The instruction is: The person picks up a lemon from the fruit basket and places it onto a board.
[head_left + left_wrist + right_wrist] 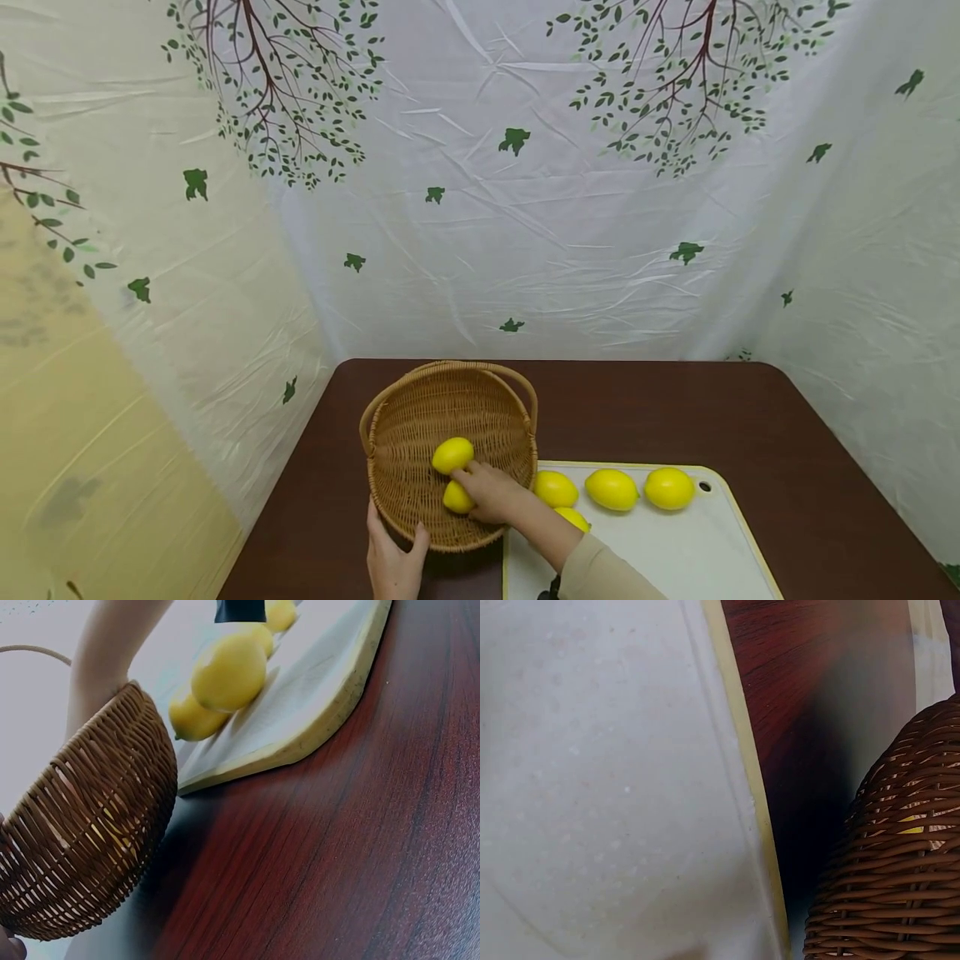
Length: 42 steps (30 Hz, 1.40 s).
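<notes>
1. The right hand [491, 493] is bare; its forearm ends in a beige sleeve [600, 575] with a plain cuff.
2. The left hand [392, 562] is bare, with no sleeve in view.
3. A small black item sits beside the sleeve; unclear what.

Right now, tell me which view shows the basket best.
The head view: the whole basket shows, tilted, with two lemons inside, the left hand on its rim and the right hand reaching in. The left wrist view shows only its woven outer wall; the right wrist view shows just an edge.
</notes>
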### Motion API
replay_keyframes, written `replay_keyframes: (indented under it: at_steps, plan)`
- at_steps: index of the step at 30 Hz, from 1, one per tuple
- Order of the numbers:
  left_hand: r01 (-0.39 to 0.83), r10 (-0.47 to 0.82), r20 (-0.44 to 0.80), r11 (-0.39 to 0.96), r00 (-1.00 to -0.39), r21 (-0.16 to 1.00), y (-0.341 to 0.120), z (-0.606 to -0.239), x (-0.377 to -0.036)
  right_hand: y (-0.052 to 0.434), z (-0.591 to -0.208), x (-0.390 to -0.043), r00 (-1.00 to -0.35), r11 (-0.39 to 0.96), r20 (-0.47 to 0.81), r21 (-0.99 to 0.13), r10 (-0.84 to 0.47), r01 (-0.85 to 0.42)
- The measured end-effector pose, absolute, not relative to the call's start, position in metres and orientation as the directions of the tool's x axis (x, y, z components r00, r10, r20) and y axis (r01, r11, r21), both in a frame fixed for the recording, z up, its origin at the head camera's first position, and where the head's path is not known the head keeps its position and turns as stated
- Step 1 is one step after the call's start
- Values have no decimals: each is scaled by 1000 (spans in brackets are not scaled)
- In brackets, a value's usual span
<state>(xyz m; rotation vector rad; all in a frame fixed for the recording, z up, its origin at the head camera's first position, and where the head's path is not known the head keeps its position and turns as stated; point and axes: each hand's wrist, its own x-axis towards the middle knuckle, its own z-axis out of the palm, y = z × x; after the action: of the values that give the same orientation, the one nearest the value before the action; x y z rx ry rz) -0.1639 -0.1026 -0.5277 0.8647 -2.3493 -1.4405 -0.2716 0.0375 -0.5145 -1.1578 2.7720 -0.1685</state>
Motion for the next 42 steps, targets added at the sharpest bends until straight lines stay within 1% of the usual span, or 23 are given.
replay_keyframes:
  at_steps: [5,13,18,23,29,42]
  plan:
    - [-348,-601,-83,340,-795,874,-102,-528,-163,40,-516,-272,-674,672,-38,-138,-738,-728]
    - [-361,-601,-87,352,-794,863,-101,-528,-163,43,-516,-270,-667,663,-7,-124,-745,-738]
    - [-363,-608,-83,354,-790,862,-102,-528,-162,45,-511,-268,-657,649,42,-127,-752,-750]
    - [-379,-615,-94,352,-783,856,-103,-528,-162,48,-504,-267,-660,649,93,-125,-745,-750]
    - [-377,-618,-83,363,-782,852,-103,-528,-161,52,-496,-265,-634,618,151,-141,-759,-773]
    - [-345,-611,-53,371,-790,862,-101,-528,-156,57,-486,-257,-628,612,196,-142,-753,-778]
